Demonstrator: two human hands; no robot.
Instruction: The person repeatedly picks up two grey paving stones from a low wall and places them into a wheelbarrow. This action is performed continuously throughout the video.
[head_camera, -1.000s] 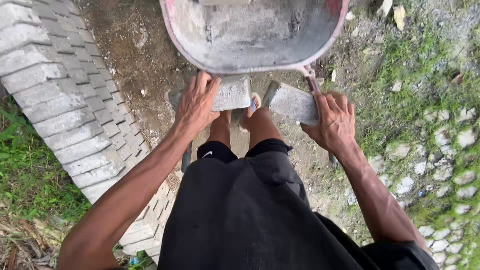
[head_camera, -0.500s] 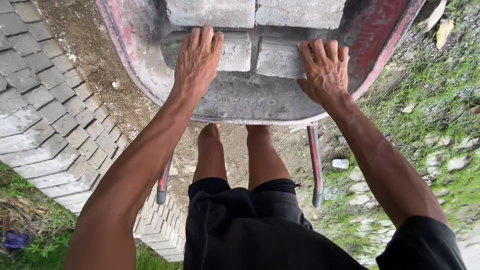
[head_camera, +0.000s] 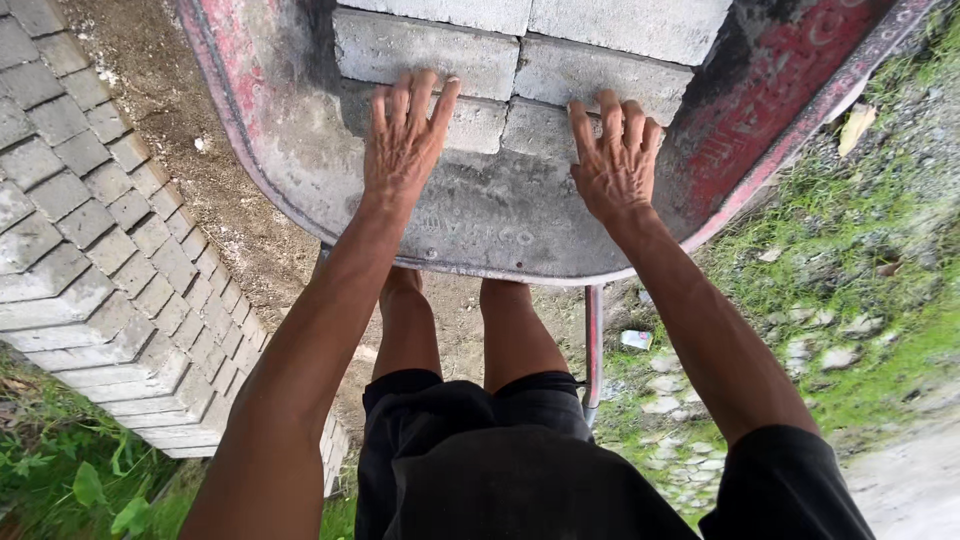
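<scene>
left hand (head_camera: 405, 140), right hand (head_camera: 615, 160), flat on rough grey blocks (head_camera: 480, 122)

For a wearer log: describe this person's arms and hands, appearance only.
Both arms are bare from the upper arm down, lean and sinewy. Black short sleeves show at the picture's bottom edge, clearest on the right arm. The left hand and right hand are bare: no gloves, rings, watch or bands. Veins and tendons stand out on their backs.

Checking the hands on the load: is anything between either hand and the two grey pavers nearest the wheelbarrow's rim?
Nothing visible. The left hand lies flat on the left paver and the right hand on the right paver, both inside the wheelbarrow.
</scene>
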